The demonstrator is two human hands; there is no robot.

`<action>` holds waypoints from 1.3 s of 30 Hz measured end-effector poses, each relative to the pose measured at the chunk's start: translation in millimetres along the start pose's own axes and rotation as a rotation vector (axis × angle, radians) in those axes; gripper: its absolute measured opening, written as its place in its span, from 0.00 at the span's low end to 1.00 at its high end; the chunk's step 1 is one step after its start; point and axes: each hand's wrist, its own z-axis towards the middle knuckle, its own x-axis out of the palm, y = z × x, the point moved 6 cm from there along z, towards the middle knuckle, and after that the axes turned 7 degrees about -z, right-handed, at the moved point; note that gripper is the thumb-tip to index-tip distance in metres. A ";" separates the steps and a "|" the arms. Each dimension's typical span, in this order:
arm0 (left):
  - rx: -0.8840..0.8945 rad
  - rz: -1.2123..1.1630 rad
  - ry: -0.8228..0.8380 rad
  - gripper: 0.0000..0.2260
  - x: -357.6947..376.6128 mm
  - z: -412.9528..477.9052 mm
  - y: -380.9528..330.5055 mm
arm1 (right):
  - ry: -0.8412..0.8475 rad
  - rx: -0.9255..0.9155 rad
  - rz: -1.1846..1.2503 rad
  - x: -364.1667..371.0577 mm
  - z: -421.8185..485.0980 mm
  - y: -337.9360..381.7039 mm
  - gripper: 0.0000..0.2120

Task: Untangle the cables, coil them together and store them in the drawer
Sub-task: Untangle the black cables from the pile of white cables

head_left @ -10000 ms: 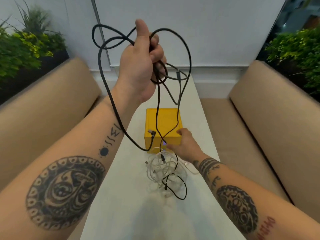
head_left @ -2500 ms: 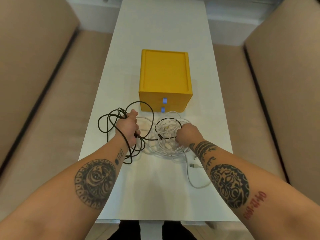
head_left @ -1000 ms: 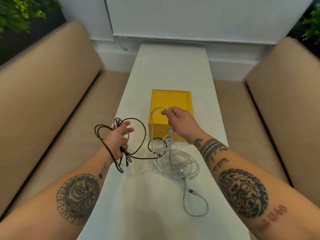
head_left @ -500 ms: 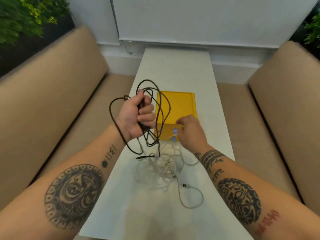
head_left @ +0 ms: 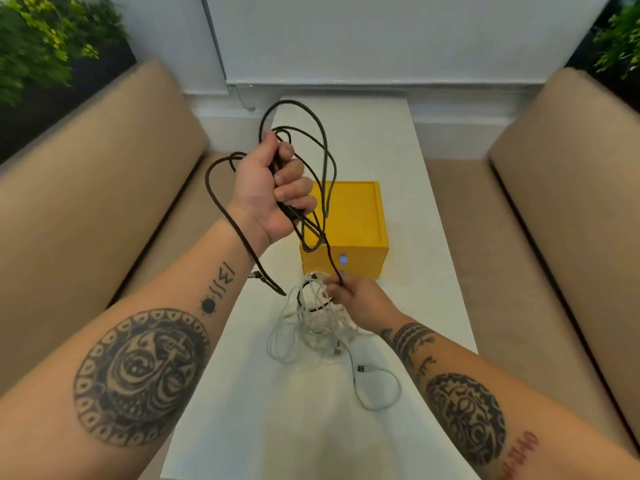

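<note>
My left hand (head_left: 273, 192) is raised above the table, closed around several loops of a black cable (head_left: 320, 140). One strand of it runs down to my right hand (head_left: 356, 296), which pinches it low over a tangle of white cables (head_left: 311, 334) on the white table (head_left: 429, 306). A loose black end (head_left: 270, 282) hangs below my left wrist. A white USB plug (head_left: 362, 368) trails toward me from the tangle. Behind the tangle stands a yellow drawer box (head_left: 353, 220), its two drawers shut.
Beige bench seats (head_left: 540, 209) run along both sides of the narrow table. Green plants (head_left: 41, 39) fill the far corners, and a white wall lies beyond the table's far end.
My left hand has lifted the black loops higher. My right hand has dropped from the drawer box front to the top of the white tangle and taken hold of a black strand.
</note>
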 end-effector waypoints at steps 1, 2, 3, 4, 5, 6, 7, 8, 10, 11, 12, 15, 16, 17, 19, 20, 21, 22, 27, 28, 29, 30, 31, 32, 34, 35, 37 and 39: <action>0.026 0.024 0.002 0.22 0.0 0.3 -6.8 | -0.061 0.023 -0.006 -11.2 0.9 -1.3 0.06; 0.052 0.062 -0.003 0.22 -0.8 -0.2 -13.9 | -0.132 0.037 -0.022 -23.1 1.7 -2.8 0.07; 0.077 0.118 -0.017 0.22 -3.0 -0.4 -20.5 | -0.205 0.041 -0.029 -35.3 0.8 -2.1 0.09; 0.098 0.195 -0.045 0.21 -7.3 -1.1 -26.2 | -0.271 0.043 -0.011 -46.1 -0.7 -1.3 0.11; 0.116 0.295 -0.079 0.21 -13.4 -1.5 -30.7 | -0.334 0.048 0.048 -56.0 -2.6 0.5 0.11; 0.124 0.420 -0.117 0.20 -20.4 -2.2 -33.0 | -0.385 0.050 0.151 -64.2 -4.1 3.0 0.09; 0.122 0.566 -0.155 0.19 -28.9 -2.6 -32.6 | -0.415 0.050 0.258 -70.4 -4.8 7.0 0.06; 0.112 0.714 -0.181 0.18 -37.8 -2.5 -28.0 | -0.424 0.037 0.358 -75.4 -4.0 13.9 0.05; 0.078 0.940 -0.189 0.15 -54.7 -2.1 -7.9 | -0.423 -0.006 0.434 -83.4 0.9 32.1 0.07; 0.059 0.996 -0.182 0.13 -61.9 -1.7 5.7 | -0.407 -0.035 0.449 -86.5 3.7 42.9 0.07; 0.036 1.007 -0.171 0.11 -66.5 -2.6 19.4 | -0.370 -0.055 0.483 -87.9 6.2 53.3 0.06; -0.026 0.866 -0.125 0.07 -73.6 -2.9 54.8 | -0.175 -0.056 0.672 -83.8 10.8 78.9 0.09; -0.044 0.824 -0.090 0.06 -72.4 -3.3 63.8 | -0.127 -0.041 0.751 -82.2 13.0 84.1 0.11; -0.064 0.797 -0.062 0.08 -72.3 -3.1 71.5 | -0.104 -0.030 0.814 -82.0 16.1 89.0 0.12; -0.090 0.765 -0.043 0.13 -70.7 -4.0 82.4 | -0.101 -0.037 0.842 -83.7 23.4 94.9 0.15; -0.097 0.757 -0.046 0.14 -70.7 -3.6 87.2 | -0.108 -0.045 0.806 -84.0 25.4 96.4 0.15; -0.103 0.765 -0.027 0.14 -68.8 -2.8 90.5 | -0.106 -0.055 0.760 -83.5 26.2 97.6 0.15; -0.100 0.787 0.001 0.12 -65.6 -2.1 93.3 | -0.103 -0.064 0.729 -82.7 25.7 97.8 0.14; 0.021 0.913 -0.063 0.08 -61.8 1.2 87.9 | -0.193 -0.115 0.798 -88.9 21.3 87.5 0.09; 0.032 0.884 -0.093 0.09 -64.1 0.9 86.6 | -0.254 -0.101 0.748 -92.4 20.6 79.9 0.09; 0.043 0.834 -0.123 0.11 -68.8 2.2 85.0 | -0.326 -0.075 0.650 -95.3 19.0 70.3 0.10; 0.052 0.764 -0.172 0.11 -75.7 4.8 83.2 | -0.388 -0.045 0.520 -96.8 15.3 61.5 0.10; 0.051 0.703 -0.215 0.09 -82.2 7.6 81.4 | -0.409 -0.016 0.385 -94.2 11.4 53.6 0.10; 0.049 0.640 -0.249 0.08 -86.8 9.6 79.8 | -0.374 0.016 0.265 -86.8 7.9 45.9 0.11; 0.035 0.544 -0.281 0.07 -92.5 13.1 78.1 | -0.204 0.059 0.116 -62.2 1.7 35.4 0.13; 0.030 0.509 -0.303 0.08 -93.5 13.4 78.0 | -0.152 0.064 0.097 -51.6 -1.7 32.1 0.15; 0.009 0.447 -0.332 0.10 -93.2 13.9 79.0 | -0.165 0.005 0.057 -41.0 -9.4 32.4 0.18; -0.007 0.401 -0.356 0.11 -90.7 12.8 78.6 | -0.226 -0.084 -0.096 -39.1 -13.5 36.3 0.19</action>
